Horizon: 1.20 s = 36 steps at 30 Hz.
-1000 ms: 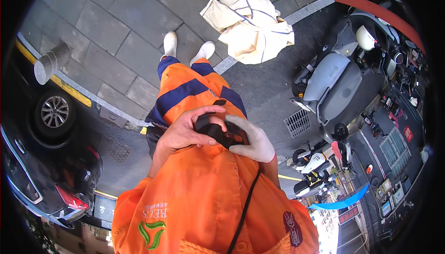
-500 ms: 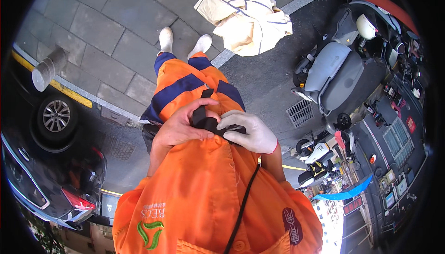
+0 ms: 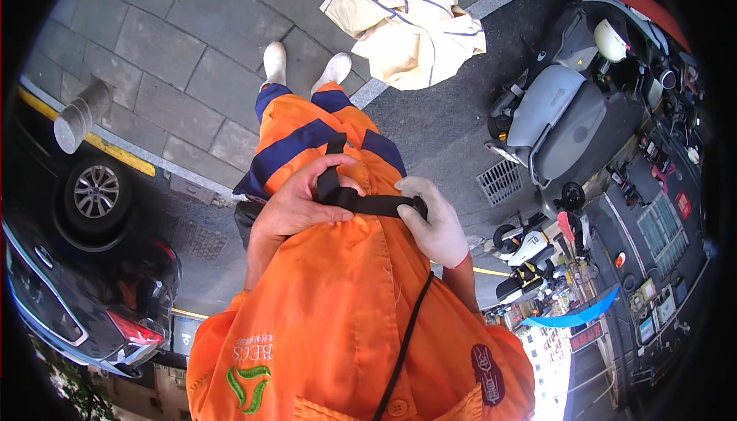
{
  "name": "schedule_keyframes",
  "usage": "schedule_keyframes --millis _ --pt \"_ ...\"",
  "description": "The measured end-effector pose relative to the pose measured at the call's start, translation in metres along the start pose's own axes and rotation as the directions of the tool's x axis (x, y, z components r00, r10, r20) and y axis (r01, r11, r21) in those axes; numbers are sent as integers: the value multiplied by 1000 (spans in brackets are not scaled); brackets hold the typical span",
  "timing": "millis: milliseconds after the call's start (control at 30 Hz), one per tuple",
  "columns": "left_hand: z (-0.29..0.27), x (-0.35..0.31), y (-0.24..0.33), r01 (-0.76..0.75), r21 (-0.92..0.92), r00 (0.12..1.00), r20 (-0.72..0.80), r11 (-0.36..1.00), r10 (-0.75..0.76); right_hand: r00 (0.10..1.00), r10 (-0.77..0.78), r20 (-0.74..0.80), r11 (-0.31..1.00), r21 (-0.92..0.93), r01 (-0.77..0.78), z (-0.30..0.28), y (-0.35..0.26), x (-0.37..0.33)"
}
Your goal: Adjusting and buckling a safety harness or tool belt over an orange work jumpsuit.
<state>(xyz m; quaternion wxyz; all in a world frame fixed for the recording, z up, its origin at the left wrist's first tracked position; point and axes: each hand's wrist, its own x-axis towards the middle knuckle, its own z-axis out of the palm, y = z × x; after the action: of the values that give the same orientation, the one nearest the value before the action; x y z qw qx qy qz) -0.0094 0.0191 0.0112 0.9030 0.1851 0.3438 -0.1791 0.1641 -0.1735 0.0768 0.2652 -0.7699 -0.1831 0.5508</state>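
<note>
A black webbing strap (image 3: 375, 204) runs across the front of my orange jacket (image 3: 330, 290) at the waist. My bare left hand (image 3: 295, 204) is closed on it, thumb and fingers pinching the strap where a looped length stands up. On the other side my right hand (image 3: 435, 221), in a white glove, grips the strap's right part between thumb and fingers. A straight stretch of webbing shows between the two hands. What lies inside the right fingers is partly hidden.
A cream cloth bundle (image 3: 405, 26) with dark trim lies by the kerb ahead. Parked scooters (image 3: 553, 118) stand at the right, near a drain grate (image 3: 499, 183). A dark car (image 3: 84, 283) and a stone bollard (image 3: 80, 116) are at the left. Grey paving (image 3: 176, 45) lies ahead.
My right hand has moved right, away from the left hand, with the strap in its fingers. More webbing now shows between the hands. The left hand has stayed nearly in place.
</note>
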Motion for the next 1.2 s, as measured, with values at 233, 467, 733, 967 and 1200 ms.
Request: schedule_keyframes --millis 233,467,733,967,1200 --pt "1 10 -1 88 -112 985 -141 990 -103 959 78 -272 916 399 39 12 14 20" --pt "-4 13 -7 85 -147 971 -209 985 -115 847 -361 -391 915 -322 242 9 14 16" --pt "3 11 -7 98 -68 971 -211 993 -110 842 -533 -88 735 -541 409 12 -10 28" --pt "9 7 -11 70 21 975 -214 997 -64 893 -439 100 707 -574 413 16 -23 35" --pt "11 3 -17 11 55 968 -251 998 3 861 -509 -15 633 -684 362 11 1 21"
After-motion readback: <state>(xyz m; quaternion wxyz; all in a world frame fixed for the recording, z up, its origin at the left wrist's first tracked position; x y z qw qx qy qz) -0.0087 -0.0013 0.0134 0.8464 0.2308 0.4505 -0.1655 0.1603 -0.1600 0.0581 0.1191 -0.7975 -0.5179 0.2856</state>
